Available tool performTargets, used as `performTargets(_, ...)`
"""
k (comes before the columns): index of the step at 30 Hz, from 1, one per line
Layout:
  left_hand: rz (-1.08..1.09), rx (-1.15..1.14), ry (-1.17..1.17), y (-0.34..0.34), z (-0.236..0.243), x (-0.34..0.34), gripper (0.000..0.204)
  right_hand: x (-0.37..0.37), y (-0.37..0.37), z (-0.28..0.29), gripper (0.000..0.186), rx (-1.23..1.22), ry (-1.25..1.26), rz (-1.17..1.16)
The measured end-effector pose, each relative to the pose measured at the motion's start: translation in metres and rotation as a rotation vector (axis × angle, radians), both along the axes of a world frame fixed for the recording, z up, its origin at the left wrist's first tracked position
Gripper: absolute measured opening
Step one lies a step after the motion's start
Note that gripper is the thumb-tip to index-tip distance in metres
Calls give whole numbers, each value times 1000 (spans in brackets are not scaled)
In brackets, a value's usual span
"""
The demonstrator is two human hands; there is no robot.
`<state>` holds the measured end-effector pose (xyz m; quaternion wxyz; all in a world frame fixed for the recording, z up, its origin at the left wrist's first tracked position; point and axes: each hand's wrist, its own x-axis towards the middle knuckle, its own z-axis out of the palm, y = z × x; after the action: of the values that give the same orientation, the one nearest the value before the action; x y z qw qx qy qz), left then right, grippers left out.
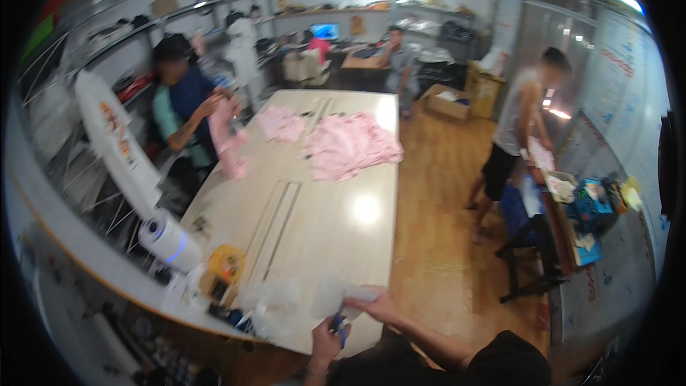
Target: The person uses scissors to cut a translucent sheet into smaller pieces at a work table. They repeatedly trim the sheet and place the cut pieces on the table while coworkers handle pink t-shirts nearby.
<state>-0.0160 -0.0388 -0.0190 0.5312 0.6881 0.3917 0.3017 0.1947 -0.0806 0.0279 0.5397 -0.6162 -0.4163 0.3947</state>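
My left hand point(326, 341) is closed around blue-handled scissors point(342, 330), near the front edge of the pale table point(343, 236). The scissors point up toward a whitish, see-through sheet point(330, 297), which looks like thin plastic. My right hand point(376, 305) pinches the right side of that sheet, just above the scissors. Whether the blades touch the sheet is too blurred to tell. Beside it on the left lies a crumpled clear plastic bag point(270, 309).
Pink garments point(350, 144) are heaped on the table's far half. A yellow tray point(227, 263) and white cylindrical device point(170, 241) stand left. One person point(189, 100) handles pink cloth at the left; another point(511, 125) works at the right bench point(554, 221). Someone point(400, 64) sits behind.
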Motion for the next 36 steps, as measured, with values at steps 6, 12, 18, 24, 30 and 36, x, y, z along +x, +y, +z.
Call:
performTargets(6, 8, -26, 24, 3, 30, 18, 30, 11, 6, 15, 26, 1, 110, -12)
performTargets(12, 37, -73, -15, 6, 34, 15, 28, 9, 14, 11, 29, 14, 113, 29)
performTargets(18, 75, -68, -35, 0, 24, 8, 28, 0, 14, 10, 26, 5, 136, 71)
performTargets(24, 84, -89, -9, -1, 25, 7, 28, 0, 13, 7, 27, -10, 146, 99)
performTargets(30, 58, -19, 0, 0, 17, 10, 28, 2, 10, 7, 26, -1, 121, 62)
performTargets(36, 52, 3, 2, 0, 24, 12, 28, 4, 9, -2, 26, -19, 141, 56)
